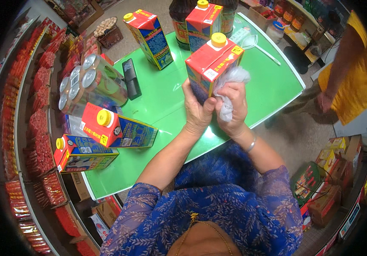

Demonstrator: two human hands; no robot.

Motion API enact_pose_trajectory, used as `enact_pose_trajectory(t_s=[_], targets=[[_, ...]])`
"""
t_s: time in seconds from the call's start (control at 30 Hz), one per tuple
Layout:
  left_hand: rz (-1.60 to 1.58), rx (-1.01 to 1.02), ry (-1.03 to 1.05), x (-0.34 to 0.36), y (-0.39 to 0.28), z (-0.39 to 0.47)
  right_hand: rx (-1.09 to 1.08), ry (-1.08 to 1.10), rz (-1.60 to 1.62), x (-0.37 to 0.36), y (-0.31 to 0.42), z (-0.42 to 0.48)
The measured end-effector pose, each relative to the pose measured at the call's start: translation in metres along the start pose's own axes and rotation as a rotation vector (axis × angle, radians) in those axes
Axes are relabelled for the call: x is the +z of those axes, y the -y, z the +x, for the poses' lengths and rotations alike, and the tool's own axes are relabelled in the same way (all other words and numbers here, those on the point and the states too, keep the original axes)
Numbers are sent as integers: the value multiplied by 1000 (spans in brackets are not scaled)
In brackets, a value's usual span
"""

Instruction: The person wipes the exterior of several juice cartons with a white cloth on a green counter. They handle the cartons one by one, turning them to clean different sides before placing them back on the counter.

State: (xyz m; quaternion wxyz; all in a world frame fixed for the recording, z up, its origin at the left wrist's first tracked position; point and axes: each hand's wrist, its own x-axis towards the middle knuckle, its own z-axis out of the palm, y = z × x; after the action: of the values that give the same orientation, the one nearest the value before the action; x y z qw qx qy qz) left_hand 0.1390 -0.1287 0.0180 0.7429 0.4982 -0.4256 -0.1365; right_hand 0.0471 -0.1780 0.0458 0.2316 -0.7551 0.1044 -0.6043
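Before me a red-topped drink carton (213, 59) with a yellow screw cap is held up over the green table (167, 105). My left hand (196, 110) grips its lower left side, thumb in front. A crumpled white cloth (234, 78) is bunched in my right hand (234, 105) and lies against the carton's right side. Matching cartons stand around: one carton (204, 24) just behind, one carton (153, 38) at the back left, and two at the front left, a nearer carton (135, 131) and an outer carton (90, 156).
Shrink-wrapped cans (97, 83) and a black case (131, 78) occupy the table's left side. Large dark bottles (181, 27) and a white plastic strainer (255, 43) are at the back. Packed shelves (41, 128) line the left. A person in yellow (353, 73) stands at right, near boxes (330, 166).
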Motion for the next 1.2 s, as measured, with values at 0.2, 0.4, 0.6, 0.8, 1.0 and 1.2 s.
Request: enact_pose_trajectory(t_s=[0.2, 0.4, 0.6, 0.8, 1.0, 1.2], targets=[[125, -65, -16, 4, -6, -2, 92, 276, 8, -21, -17, -22], [-39, 22, -31, -6, 4, 9, 331, 483, -48, -44, -26, -28], [-176, -13, 104, -37, 9, 27, 648, -149, 498, -61, -32, 35], [-87, -9, 16, -37, 20, 27, 343, -63, 344, -11, -3, 48], [-75, -22, -25, -34, 19, 28, 471, 167, 246, -25, -28, -3], [-236, -190, 117, -57, 30, 33, 503, 446, 95, -52, -44, -3]])
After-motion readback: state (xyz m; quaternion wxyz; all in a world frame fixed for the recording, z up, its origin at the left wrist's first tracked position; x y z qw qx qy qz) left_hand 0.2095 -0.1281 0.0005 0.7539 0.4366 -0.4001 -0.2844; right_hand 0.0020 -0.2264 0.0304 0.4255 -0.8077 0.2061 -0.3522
